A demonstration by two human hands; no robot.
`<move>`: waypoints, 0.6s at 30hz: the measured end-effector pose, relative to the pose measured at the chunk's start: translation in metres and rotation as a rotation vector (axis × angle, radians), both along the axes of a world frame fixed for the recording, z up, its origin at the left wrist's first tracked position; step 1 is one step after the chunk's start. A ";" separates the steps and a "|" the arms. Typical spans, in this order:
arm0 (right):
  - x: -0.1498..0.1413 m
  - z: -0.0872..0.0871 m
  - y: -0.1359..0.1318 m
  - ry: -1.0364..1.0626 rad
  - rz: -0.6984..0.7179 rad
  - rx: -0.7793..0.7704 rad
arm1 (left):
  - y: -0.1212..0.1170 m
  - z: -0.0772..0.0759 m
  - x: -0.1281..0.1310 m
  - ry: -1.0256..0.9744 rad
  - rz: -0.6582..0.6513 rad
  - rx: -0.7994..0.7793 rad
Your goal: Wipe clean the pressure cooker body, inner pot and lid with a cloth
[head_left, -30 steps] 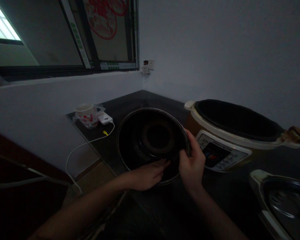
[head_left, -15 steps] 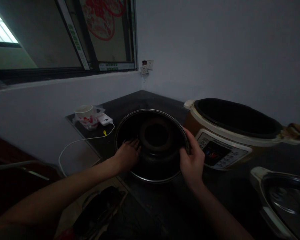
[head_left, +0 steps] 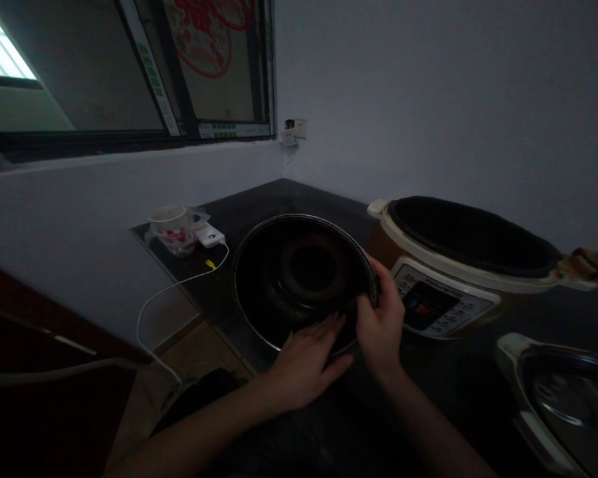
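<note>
A black inner pot (head_left: 274, 285) of a cooker rests on the counter, its dark round mouth tilted toward me. My right hand (head_left: 381, 325) grips its right rim, thumb inside and fingers round the outer wall. My left hand (head_left: 311, 362) lies over the near rim, fingers stretched out and reaching inside along the wall; whatever is under the palm is hidden. To the right of the pot stands the cooker body (head_left: 478, 275), uncovered, with a button panel on its front. A lid with a pale rim (head_left: 553, 431) lies at the lower right.
On the dark counter (head_left: 279, 196), a cup in a plastic bag (head_left: 172, 229) and a white power adapter (head_left: 210, 236) stand at the left edge. A white cable (head_left: 179, 282) hangs over that edge. Wall sockets (head_left: 295, 131) are at the corner, beside a window (head_left: 129, 73).
My left hand has moved from the pot's left inner wall to the near rim, toward the right. My right hand keeps its grip on the rim. The pot has barely shifted.
</note>
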State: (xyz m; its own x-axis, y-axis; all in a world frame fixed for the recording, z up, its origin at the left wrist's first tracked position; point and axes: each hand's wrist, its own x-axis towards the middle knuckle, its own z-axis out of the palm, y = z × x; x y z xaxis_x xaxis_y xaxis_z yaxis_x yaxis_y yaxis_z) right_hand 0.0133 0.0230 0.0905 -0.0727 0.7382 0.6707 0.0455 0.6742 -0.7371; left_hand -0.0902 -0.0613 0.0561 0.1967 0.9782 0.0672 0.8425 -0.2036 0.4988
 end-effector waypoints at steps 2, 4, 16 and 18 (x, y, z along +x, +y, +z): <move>0.002 0.003 0.005 -0.007 -0.008 -0.031 | 0.004 0.001 0.004 0.011 -0.028 0.002; 0.005 0.008 0.012 -0.031 -0.002 -0.049 | 0.007 -0.002 0.004 0.071 -0.037 0.023; 0.034 0.039 0.024 -0.244 0.109 -0.060 | -0.004 -0.008 -0.041 0.499 -0.324 0.014; 0.033 0.037 0.024 -0.253 0.111 -0.062 | -0.003 -0.005 -0.052 0.538 -0.341 0.029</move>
State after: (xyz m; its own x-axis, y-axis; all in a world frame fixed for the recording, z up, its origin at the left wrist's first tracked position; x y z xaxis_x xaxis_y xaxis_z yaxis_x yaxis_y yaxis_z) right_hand 0.0465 0.0467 0.1279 -0.3145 0.7558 0.5744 0.1621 0.6389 -0.7520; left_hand -0.1426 -0.0644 0.0513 0.5104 0.8538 -0.1026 0.8590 -0.5118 0.0138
